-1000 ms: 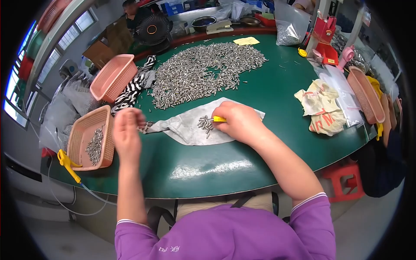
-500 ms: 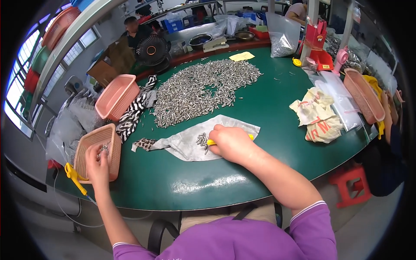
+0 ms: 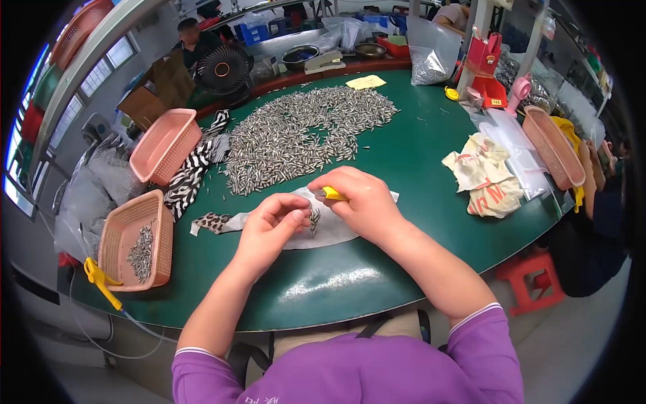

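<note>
A yellow tool (image 3: 334, 194) is gripped in the right hand (image 3: 363, 203), with the fingers closed around it. Its handle is partly covered by the hand, and its tip is pointed leftward, toward the left hand (image 3: 264, 231). The left hand is held palm inward, with the fingers curled and the thumb brought near them; whether anything is pinched there cannot be told.

A small cluster of metal parts (image 3: 314, 221) is seen on a grey cloth (image 3: 336, 232), below the tool's tip and just beside the left fingertips. The cluster is framed by the two hands and partly hidden by the left one; whether it is touched by the fingertips cannot be made out. The cloth is overlapped in view by both hands, and its leopard-print end (image 3: 212, 222) is stretched out to the left.

Beyond the hands, a broad pile of similar parts (image 3: 296, 131) is spread over the green table (image 3: 397, 151). More parts are held in a pink basket (image 3: 163, 252) to the left, well apart from both grips. Beside that basket a yellow air gun (image 3: 101, 283) is placed, and behind it a second pink basket (image 3: 161, 149) is set, next to a zebra-striped cloth (image 3: 185, 185).
</note>
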Tool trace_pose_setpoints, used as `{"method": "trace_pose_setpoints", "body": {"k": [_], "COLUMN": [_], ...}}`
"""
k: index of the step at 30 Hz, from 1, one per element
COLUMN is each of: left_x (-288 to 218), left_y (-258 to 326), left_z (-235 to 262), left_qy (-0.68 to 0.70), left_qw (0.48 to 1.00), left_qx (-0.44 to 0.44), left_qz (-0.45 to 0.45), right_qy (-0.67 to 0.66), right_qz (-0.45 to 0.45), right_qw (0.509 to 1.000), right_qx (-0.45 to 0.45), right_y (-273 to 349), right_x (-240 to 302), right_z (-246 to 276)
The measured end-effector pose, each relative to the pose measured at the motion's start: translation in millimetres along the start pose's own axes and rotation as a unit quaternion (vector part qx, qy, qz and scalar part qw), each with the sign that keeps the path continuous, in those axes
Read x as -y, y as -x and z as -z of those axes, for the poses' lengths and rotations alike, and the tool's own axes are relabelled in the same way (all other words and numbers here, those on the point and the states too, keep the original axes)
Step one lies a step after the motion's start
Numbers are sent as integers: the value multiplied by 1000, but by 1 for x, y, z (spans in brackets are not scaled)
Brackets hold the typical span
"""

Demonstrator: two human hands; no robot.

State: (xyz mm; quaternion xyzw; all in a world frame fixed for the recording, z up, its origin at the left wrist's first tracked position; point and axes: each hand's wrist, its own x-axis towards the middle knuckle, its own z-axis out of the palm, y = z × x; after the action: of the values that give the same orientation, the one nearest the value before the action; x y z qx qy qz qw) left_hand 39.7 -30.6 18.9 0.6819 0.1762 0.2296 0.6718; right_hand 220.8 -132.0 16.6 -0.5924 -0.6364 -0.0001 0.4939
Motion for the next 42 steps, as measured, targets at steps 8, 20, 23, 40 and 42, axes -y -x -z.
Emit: {"method": "trace_pose_setpoints", "body": {"k": [8, 20, 23, 40, 42], "left_x": [18, 18, 18, 18, 19], "left_y": [5, 8, 7, 7, 8], "left_z": [9, 12, 12, 10, 10], "left_qy": [85, 122, 95, 48, 31], "left_qw": [993, 991, 991, 990, 990], "left_qx": [68, 32, 15, -25, -25], "left_qz": [38, -49, -89, -131, -133], "right_qy": [-142, -86, -44, -13, -9], "right_qz": [3, 3, 46, 80, 88], "right_qw": [987, 994, 996, 996, 995], "right_qx": [69, 63, 54, 49, 50], "right_y": [8, 1, 1, 3, 2], "right_x": [12, 25, 23, 25, 27], "right_z": [-7, 3, 5, -1, 0]}}
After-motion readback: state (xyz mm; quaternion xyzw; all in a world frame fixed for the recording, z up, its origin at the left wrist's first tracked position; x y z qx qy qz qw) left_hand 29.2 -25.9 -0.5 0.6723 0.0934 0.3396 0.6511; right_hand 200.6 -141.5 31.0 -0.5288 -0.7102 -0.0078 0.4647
